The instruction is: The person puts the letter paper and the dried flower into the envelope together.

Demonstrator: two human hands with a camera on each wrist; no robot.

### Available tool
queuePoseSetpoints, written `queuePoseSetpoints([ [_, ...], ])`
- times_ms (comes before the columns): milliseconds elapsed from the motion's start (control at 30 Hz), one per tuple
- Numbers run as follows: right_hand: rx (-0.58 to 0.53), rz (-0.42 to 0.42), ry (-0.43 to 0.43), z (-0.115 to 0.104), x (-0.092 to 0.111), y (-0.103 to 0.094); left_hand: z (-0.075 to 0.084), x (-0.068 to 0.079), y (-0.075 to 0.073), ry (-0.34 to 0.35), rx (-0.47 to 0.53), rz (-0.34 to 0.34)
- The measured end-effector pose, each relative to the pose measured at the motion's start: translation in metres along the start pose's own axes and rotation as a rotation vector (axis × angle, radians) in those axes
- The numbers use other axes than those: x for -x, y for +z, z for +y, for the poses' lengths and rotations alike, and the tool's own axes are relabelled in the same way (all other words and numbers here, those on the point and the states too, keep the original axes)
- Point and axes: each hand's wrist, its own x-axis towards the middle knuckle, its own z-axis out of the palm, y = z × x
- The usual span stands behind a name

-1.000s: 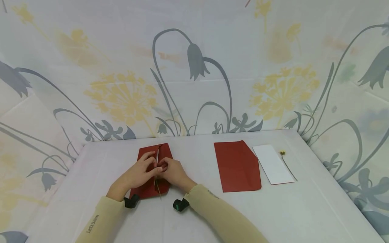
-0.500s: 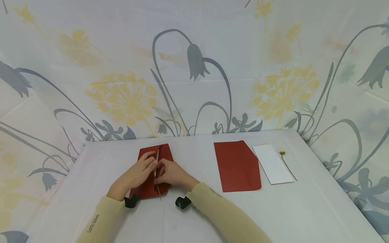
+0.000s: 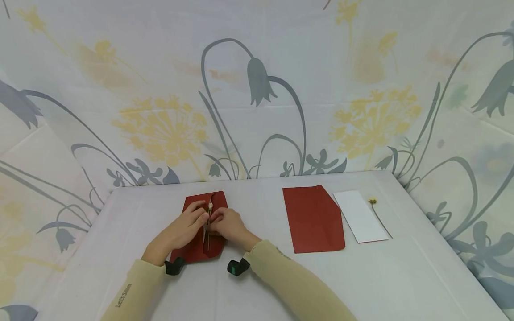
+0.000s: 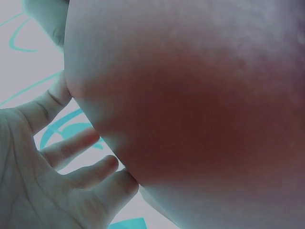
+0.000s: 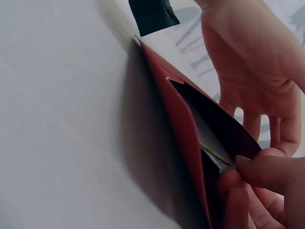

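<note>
In the head view my left hand [image 3: 188, 226] grips a red envelope [image 3: 201, 196], its mouth parted and facing right. At that mouth my right hand [image 3: 230, 226] pinches a dried flower [image 3: 210, 206]; its pale head shows just above the fingertips. The right wrist view shows the flower's thin stem [image 5: 215, 152] lying across the envelope's mouth, running to the pinching fingertips, with a white card [image 5: 206, 128] inside. Most of the envelope's red face [image 4: 190, 124] fills the left wrist view, with fingers at its edge.
Right of the hands lies a second red envelope [image 3: 313, 220] on the white tablecloth [image 3: 257, 276]. Beside it are a white card [image 3: 360, 217] and another dried flower [image 3: 373, 202] with a long stem. A floral cloth [image 3: 257, 133] rises behind the table.
The stem's end, which stuck out past the near end of the envelope's mouth, has drawn back from there, and the flower head has come into sight between the hands. My right hand has shifted slightly.
</note>
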Motion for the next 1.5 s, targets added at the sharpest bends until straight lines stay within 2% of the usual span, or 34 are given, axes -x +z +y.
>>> queuePoseSetpoints([
  [200, -0.090, 0.027, 0.035, -0.001, -0.006, 0.004, -0.001, 0.000, 0.000, -0.010, -0.002, 0.000],
  [467, -0.061, 0.051, 0.008, -0.004, -0.009, 0.007, -0.002, 0.000, -0.001, -0.015, -0.011, -0.004],
  [567, -0.089, 0.037, 0.018, -0.003, -0.010, 0.006, -0.001, -0.001, -0.001, -0.019, -0.004, -0.009],
  [833, -0.276, -0.007, 0.029, 0.000, -0.011, 0.003, -0.001, 0.000, -0.001, -0.013, 0.009, -0.013],
  [967, -0.255, -0.040, 0.010, 0.001, -0.011, 0.000, -0.002, 0.000, 0.000, -0.010, 0.001, -0.001],
  [1167, -0.240, -0.153, 0.001, 0.003, -0.012, -0.006, 0.000, 0.000, 0.001, -0.039, -0.022, -0.016],
  [1500, -0.285, -0.174, -0.044, 0.005, -0.009, -0.011, 0.003, 0.001, 0.002, -0.066, -0.024, -0.054],
])
